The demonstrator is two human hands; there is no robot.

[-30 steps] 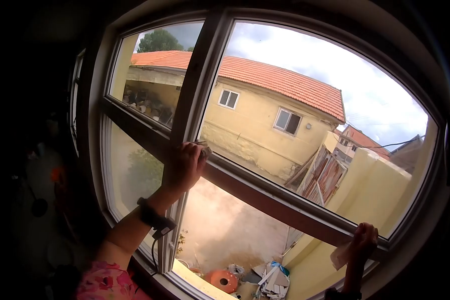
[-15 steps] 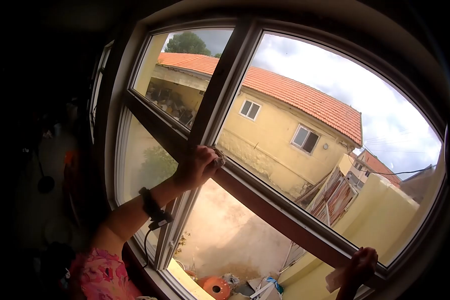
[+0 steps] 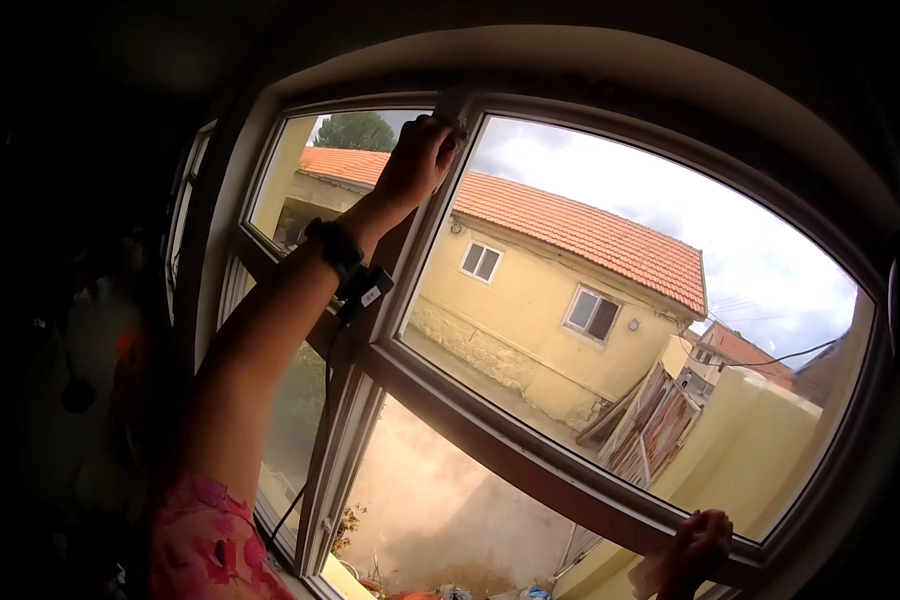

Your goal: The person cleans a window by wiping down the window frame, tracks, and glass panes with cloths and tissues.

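Observation:
High on the upright bar of the window frame, my left hand is closed with its fingers bent. A small crumpled cloth shows at the fingertips, pressed against the bar beside the top corner of the large pane. Most of the cloth is hidden by the hand. A dark band with a small box and a cable is on the left wrist. At lower right, my right hand curls its fingers over the horizontal crossbar, near the lower corner of the pane. Shadow hides part of this hand.
Below the crossbar is an opening onto a yard, with clutter at the bottom. A yellow house with an orange tile roof stands outside, and a yellow wall at right. The room at left is very dark.
My left hand has moved up the upright bar with the cloth, from the crossbar joint to near the top. The right hand stays on the crossbar. The view has shifted slightly upward.

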